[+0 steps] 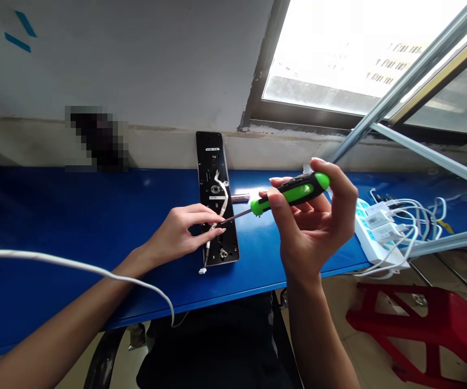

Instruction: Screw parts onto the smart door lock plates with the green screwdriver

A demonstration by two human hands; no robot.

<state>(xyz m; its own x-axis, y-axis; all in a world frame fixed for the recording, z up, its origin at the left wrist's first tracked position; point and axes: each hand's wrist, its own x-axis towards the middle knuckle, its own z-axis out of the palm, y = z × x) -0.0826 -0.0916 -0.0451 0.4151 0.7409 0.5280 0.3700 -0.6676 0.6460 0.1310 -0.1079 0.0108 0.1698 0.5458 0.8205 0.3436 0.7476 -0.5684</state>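
Note:
A long black panel (pixel 213 162) with a white ribbon cable (pixel 222 190) lies lengthwise on the blue bench (pixel 95 216). My left hand (pixel 182 232) rests on the panel's near half, its fingers pinched together at the cable. A green-and-black screwdriver (pixel 294 193) is gripped in my right hand (pixel 314 221), which is raised above the bench. The screwdriver's metal tip points left and down toward the panel by my left fingertips. A small white plug (pixel 203 270) on the cable hangs off the panel's near end.
A white power strip (pixel 375 237) with chargers and tangled white cables (pixel 412 216) sits at the bench's right end. A red stool (pixel 428 319) stands on the floor below. A white cord (pixel 75 265) crosses my left forearm. Metal rails slant across at the right.

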